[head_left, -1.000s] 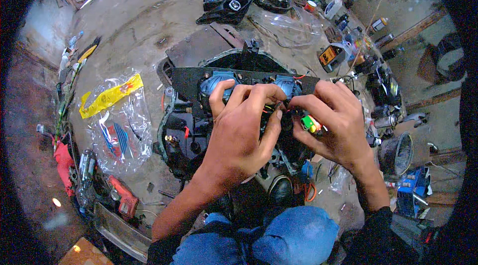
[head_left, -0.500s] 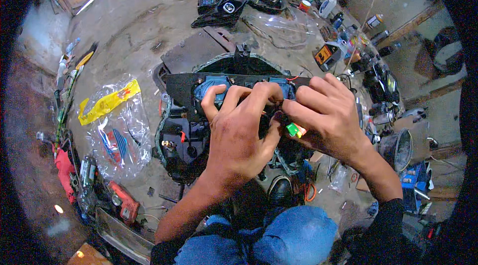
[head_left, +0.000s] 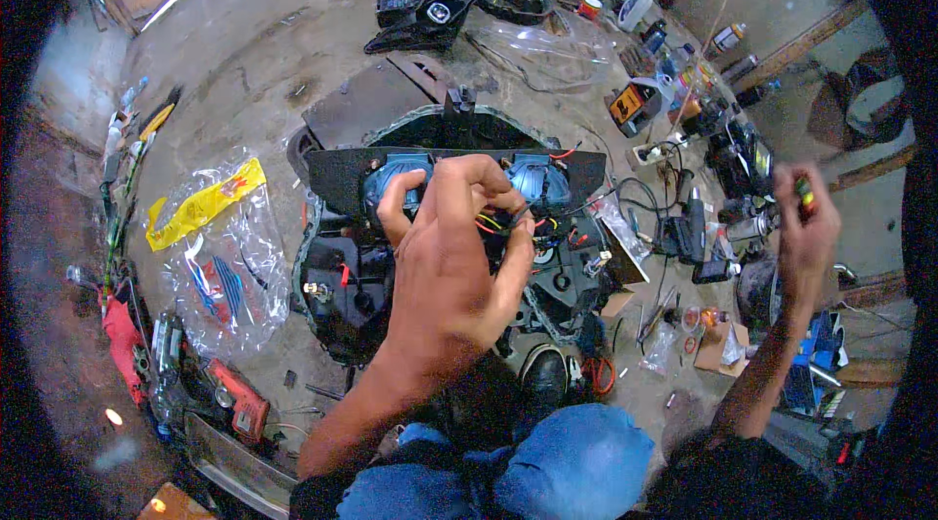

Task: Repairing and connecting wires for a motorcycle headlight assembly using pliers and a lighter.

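A large black plastic housing (head_left: 334, 329) lies before me with its open side up. Across it sits a flat black panel (head_left: 334, 176) carrying two bluish, clear-covered round lamps (head_left: 540, 186). My left hand (head_left: 430, 271) is over the panel's middle, thumb and fingertips pinched on thin wires (head_left: 489, 223), some red and some yellow. Exactly which wires it grips is partly hidden. Off to the far right, my right hand (head_left: 809, 227) is raised and slightly blurred, closed around a small green, yellow and red object (head_left: 804, 194) whose kind I cannot make out.
A clear plastic bag (head_left: 234, 276) with a yellow strip lies left, above a red power tool (head_left: 239, 398). Bottles, a black jug (head_left: 630, 108) and cables crowd the right. A black lamp unit (head_left: 427, 17) sits at the back. Orange-handled pliers or scissors (head_left: 598, 375) lie near my shoe.
My right hand has swung away from the wires to the far right, still holding the small coloured object. The left hand stays pinched at the wires, and more of the right lamp shows.
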`<act>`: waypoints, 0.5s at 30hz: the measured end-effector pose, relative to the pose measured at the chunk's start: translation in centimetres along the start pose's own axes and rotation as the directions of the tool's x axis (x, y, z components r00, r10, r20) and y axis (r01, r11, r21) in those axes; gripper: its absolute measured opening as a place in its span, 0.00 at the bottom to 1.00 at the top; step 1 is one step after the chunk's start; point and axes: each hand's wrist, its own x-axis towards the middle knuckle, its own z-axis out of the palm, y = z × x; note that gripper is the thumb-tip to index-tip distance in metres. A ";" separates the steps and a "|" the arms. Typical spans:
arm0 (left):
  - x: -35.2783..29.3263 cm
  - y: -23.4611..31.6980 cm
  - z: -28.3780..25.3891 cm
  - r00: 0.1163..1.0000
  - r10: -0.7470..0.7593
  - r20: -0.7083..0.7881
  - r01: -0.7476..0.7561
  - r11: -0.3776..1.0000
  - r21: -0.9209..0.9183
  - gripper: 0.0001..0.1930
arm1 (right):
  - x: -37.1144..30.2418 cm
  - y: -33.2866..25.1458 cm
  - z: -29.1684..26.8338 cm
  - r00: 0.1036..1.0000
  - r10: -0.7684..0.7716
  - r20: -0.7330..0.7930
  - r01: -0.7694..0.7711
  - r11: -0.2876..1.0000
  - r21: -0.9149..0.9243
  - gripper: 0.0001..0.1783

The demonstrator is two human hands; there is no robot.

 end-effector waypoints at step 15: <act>-0.3 0.5 -1.1 0.998 -0.028 -0.047 0.023 0.993 -0.112 0.22 | -11.4 -11.6 7.9 0.974 -0.017 0.227 -0.135 0.757 0.639 0.06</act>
